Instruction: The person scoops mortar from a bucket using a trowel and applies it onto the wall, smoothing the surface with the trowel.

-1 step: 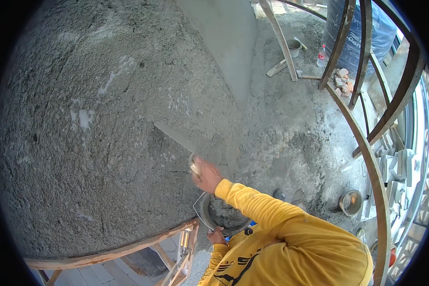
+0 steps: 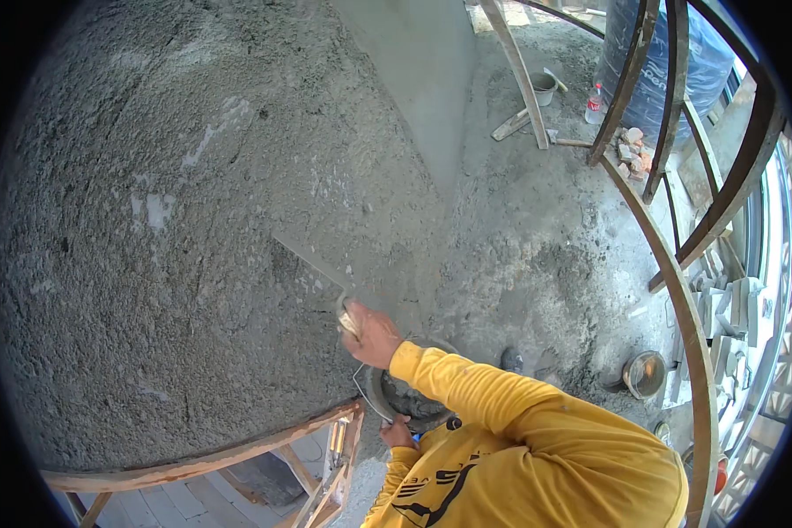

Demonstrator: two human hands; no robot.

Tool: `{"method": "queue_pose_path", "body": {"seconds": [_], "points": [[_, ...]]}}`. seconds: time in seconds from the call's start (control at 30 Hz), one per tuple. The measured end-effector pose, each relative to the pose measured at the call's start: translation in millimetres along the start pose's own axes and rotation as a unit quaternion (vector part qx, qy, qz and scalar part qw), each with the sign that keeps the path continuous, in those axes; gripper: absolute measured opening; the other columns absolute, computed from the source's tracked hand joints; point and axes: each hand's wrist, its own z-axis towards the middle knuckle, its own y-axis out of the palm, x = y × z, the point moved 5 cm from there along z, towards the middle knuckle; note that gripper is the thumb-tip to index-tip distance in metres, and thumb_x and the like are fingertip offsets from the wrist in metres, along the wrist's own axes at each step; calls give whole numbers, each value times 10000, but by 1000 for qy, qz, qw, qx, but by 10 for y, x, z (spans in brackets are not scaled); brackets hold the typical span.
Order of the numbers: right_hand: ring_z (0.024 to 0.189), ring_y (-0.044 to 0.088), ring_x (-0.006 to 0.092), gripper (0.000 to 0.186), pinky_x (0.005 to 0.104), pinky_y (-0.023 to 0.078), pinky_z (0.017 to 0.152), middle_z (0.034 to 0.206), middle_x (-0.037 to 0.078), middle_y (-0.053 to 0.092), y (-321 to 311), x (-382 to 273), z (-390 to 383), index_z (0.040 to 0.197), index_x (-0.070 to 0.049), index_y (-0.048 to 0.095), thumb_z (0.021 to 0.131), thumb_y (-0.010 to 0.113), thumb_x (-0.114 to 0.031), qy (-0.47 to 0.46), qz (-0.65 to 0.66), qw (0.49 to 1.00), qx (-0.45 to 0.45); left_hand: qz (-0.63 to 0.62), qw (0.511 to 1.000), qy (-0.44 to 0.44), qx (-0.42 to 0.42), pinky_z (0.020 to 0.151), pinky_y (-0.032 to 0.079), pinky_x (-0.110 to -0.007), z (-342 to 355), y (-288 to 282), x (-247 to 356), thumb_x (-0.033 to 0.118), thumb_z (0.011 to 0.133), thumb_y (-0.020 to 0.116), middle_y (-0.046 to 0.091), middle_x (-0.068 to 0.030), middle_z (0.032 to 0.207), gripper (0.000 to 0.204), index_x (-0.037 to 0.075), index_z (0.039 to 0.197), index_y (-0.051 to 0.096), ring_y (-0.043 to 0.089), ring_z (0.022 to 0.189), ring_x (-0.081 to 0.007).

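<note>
My right hand (image 2: 372, 337), in a yellow sleeve, is closed round the handle of a plastering trowel (image 2: 311, 262). The trowel's thin blade, seen nearly edge-on, points up and left against a rough grey mortar wall (image 2: 211, 290). Whether the blade's whole face touches the wall I cannot tell. Below my right forearm a bucket (image 2: 377, 393) with a wire handle holds wet mortar (image 2: 411, 401). My left hand (image 2: 397, 433) grips the near left side of the bucket, close to my body.
A wooden-edged opening (image 2: 202, 455) lies at the lower left. Curved wooden pieces (image 2: 695, 352) rise at the right. Beyond are a second bucket (image 2: 543, 88), a plastic bottle (image 2: 594, 103), brick pieces (image 2: 633, 154) and a blue-wrapped bulk (image 2: 686, 70). A round container (image 2: 646, 375) stands at the right.
My right hand has moved slightly left and down with the trowel, whose blade now appears thinner. The left hand stays on the bucket.
</note>
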Motion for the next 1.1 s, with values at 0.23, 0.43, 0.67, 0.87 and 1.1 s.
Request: {"method": "queue_pose_path", "body": {"seconds": [0.23, 0.43, 0.67, 0.87, 1.1], "points": [[785, 650, 442, 278, 500, 526, 697, 824, 235, 665, -914, 328, -647, 1013, 11, 571, 795, 586, -160, 33, -318, 919, -231, -6, 1000, 28, 4, 617, 436, -324, -33, 147, 49, 17, 666, 591, 603, -25, 765, 156, -28, 814, 597, 510, 656, -165], [776, 690, 362, 197, 467, 564, 715, 800, 183, 693, -1004, 955, -1179, 850, 6, 669, 777, 596, -162, 38, -482, 804, -347, 0, 1000, 26, -1, 620, 439, -315, -185, 277, -130, 20, 689, 585, 605, -35, 755, 140, -29, 819, 596, 520, 658, -153], [938, 675, 311, 157, 433, 575, 765, 1154, 140, 639, -289, 1777, -2002, 895, -93, 701, 839, 588, -186, -191, -497, 515, -671, -11, 996, 65, -58, 581, 401, -289, -369, 334, -123, 16, 689, 582, 570, -6, 750, 173, -23, 856, 601, 488, 648, -131], [888, 670, 350, 317, 482, 544, 786, 893, 199, 685, -764, 846, -1797, 1062, -31, 634, 847, 594, -260, 94, -304, 832, -455, -8, 998, 59, -28, 599, 406, -265, -313, 144, -305, -6, 710, 569, 553, 8, 738, 151, 2, 860, 579, 485, 648, -113], [751, 652, 386, 373, 484, 518, 749, 775, 216, 657, -939, 1173, -1767, 909, 31, 636, 877, 571, -335, 190, -245, 883, -351, -57, 997, 33, -36, 635, 440, -263, -163, 324, -202, -16, 728, 560, 620, -6, 826, 220, -20, 937, 627, 533, 699, -114]]}}
